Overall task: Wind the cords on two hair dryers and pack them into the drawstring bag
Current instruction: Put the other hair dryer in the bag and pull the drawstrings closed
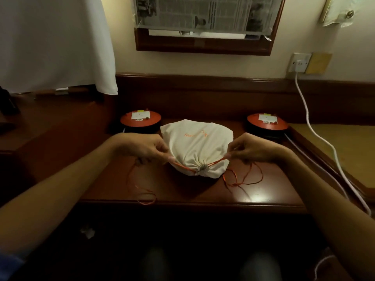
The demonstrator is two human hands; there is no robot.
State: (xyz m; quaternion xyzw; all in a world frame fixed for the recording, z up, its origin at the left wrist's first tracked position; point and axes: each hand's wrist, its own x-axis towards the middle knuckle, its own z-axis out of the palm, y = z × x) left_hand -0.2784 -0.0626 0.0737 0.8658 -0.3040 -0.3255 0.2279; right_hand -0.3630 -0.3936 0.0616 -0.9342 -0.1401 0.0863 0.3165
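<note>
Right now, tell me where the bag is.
The bag lies mid-desk in the head view, between two red discs, its cinched mouth facing the person.

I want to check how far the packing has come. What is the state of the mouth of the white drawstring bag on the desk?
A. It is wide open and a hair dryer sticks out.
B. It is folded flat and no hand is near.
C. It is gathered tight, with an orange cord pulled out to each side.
C: the mouth of the drawstring bag is bunched shut, and the left hand and right hand each pinch an orange cord drawn sideways.
</note>
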